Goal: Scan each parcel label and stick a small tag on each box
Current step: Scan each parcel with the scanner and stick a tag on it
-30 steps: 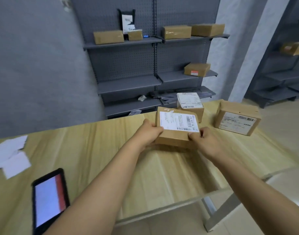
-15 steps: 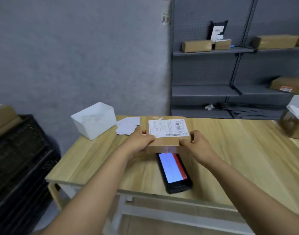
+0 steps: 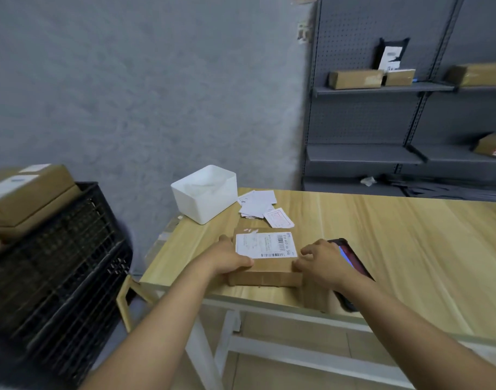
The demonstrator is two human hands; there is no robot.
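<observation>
A brown cardboard parcel [image 3: 269, 270] lies flat on the wooden table [image 3: 410, 249], close to its front left edge. Its white shipping label [image 3: 265, 244] with barcodes faces up. My left hand [image 3: 230, 256] grips the parcel's left side. My right hand [image 3: 323, 260] holds the right side, fingers curled against the edge. A black handheld scanner [image 3: 354, 261] with a lit screen lies on the table just right of the parcel, partly hidden under my right wrist. A loose pile of small white tags [image 3: 259, 206] sits just behind the parcel.
A white plastic bin [image 3: 204, 192] stands at the table's back left corner. A black crate [image 3: 58, 263] left of the table carries labelled parcels [image 3: 24, 198]. Grey shelving [image 3: 382, 88] with more boxes lines the wall behind.
Both hands carried the parcel from the right part of the table to the left, past the scanner, and lowered it onto the table near the tags. My view turned left.
</observation>
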